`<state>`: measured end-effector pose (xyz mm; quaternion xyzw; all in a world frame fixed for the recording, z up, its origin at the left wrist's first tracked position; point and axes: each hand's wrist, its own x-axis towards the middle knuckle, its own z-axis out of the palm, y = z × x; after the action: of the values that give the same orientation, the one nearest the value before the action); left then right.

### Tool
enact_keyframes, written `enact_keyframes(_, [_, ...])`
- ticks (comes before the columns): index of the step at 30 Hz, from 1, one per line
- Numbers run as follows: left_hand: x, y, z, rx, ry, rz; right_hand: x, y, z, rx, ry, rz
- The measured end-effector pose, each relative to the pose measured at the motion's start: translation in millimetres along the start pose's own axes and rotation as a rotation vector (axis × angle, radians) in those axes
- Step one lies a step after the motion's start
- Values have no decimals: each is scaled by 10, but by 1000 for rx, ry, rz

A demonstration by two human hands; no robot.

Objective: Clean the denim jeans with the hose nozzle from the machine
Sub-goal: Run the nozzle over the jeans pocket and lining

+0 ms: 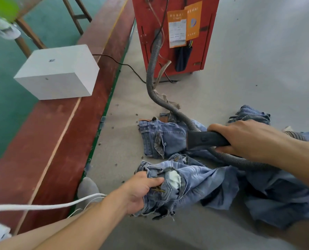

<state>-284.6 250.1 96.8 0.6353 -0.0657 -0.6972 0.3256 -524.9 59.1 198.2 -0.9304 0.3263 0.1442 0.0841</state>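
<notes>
Head cam: left hand pinches the jeans waistband at 7 o'clock, pinning them so the right hand, fingers wrapped round the nozzle, can probably sweep toward 9.

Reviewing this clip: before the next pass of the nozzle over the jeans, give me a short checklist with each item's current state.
1. Right hand grips the hose nozzle: ok.
2. Left hand holds the jeans at the waistband: ok.
3. Nozzle mouth over denim, near the back pocket: ok; actual contact: cannot tell.
4. Hose runs unbroken to the red machine: ok, though it loops under the right hand.
5. Fabric lying flat for the pass: not ok, bunched and folded.
6. Suction running: cannot tell.
</notes>
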Motion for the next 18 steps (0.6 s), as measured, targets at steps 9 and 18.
enact_keyframes(9, [-19,-124,-59,215,-6,-192,108,-36,196,-307,230,-173])
enact_keyframes(18, [-24,-106,-105,193,-101,185,250,1,562,110,-23,-44])
